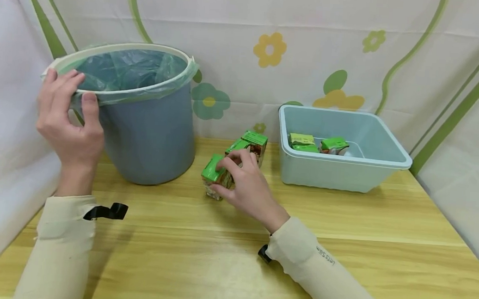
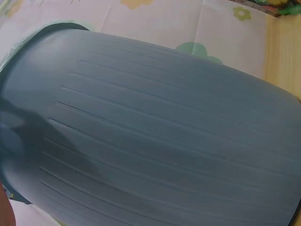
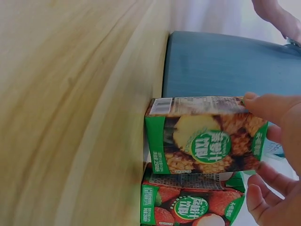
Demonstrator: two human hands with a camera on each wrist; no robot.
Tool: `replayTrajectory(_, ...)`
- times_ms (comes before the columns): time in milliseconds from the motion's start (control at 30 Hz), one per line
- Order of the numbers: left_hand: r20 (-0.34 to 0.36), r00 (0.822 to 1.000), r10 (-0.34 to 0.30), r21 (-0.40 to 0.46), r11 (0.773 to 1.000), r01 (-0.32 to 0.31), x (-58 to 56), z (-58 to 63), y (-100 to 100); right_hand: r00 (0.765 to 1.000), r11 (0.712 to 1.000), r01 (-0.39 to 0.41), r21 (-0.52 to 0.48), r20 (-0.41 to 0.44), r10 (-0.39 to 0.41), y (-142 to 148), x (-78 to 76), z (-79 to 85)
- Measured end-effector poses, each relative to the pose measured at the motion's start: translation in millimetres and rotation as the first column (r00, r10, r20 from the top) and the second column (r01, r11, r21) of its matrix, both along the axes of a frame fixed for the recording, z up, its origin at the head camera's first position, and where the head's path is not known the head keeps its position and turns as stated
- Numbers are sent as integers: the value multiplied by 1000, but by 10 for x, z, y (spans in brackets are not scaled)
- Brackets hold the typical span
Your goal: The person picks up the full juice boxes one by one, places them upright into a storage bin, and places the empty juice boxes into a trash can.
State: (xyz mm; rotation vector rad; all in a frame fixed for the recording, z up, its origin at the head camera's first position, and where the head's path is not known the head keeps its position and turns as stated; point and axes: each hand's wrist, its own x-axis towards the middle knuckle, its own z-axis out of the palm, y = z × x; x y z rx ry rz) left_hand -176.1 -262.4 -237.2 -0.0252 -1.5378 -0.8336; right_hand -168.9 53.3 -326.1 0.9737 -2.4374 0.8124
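Note:
My left hand grips the rim of a blue-grey trash bin, fingers over the edge and thumb on the outside. A pale green liner bag is folded over that rim. With thumb and fingers, my right hand pinches the upper end of a juice carton with pineapple pictures and a green top. The carton stands upright on the table. Right behind it is a strawberry juice carton, and another green-topped carton stands farther back, partly behind my fingers in the head view.
To the right, a light blue plastic basin holds several green-topped cartons. Both bin and basin stand on a wooden table near a flowered cloth backdrop. The bin is left of the cartons.

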Motion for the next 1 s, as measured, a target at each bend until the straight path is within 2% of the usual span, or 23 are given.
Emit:
replayTrajectory(400, -17, 1000, 7, 18, 1000, -7, 73, 45, 83, 993, 999, 13, -45, 117, -8, -82, 47, -20)
replayTrajectory(600, -13, 1000, 24, 7, 1000, -24, 27, 23, 56, 980, 994, 50, -98, 195, -30, -74, 64, 11)
replayTrajectory(867, -6, 999, 37, 8, 999, -37, 27, 12, 46, 989, 983, 24, -181, 146, 3, -51, -49, 228)
replayTrajectory(1000, -12, 999, 40, 5, 999, -40, 20, 14, 61, 988, 959, -5, -285, 145, 48, -33, -115, 369)
